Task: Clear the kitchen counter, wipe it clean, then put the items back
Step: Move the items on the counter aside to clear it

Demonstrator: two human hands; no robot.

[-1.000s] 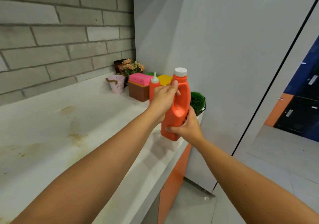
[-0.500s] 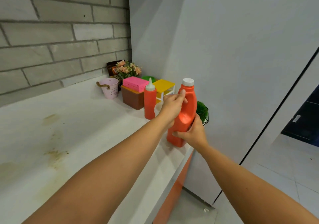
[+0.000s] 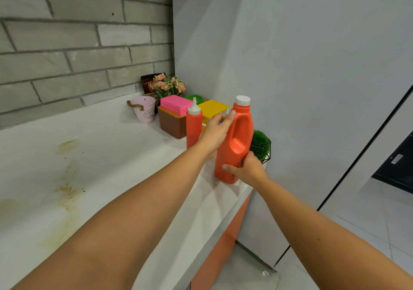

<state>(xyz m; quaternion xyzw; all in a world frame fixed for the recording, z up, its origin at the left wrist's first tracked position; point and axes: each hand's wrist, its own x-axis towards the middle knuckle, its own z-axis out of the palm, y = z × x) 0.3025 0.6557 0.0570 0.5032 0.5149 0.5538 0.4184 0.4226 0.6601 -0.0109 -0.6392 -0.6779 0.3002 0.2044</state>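
An orange jug [image 3: 234,142] with a white cap and a moulded handle stands upright at the right end of the white bench [image 3: 107,178], centre of the frame, by the front edge. The bench carries yellow-brown stains at lower left. A red squeeze bottle [image 3: 194,125] stands upright just left of the jug.

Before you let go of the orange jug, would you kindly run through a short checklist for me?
1. Jug base on counter: ok, appears set down.
2. Jug upright: ok.
3. White cap on: ok; tightness cannot tell.
4. Both hands on jug, left hand, right hand: ok.
5. Clearance from counter edge: not ok, jug stands close to it.
6. Counter wiped: not ok, brownish stains remain.
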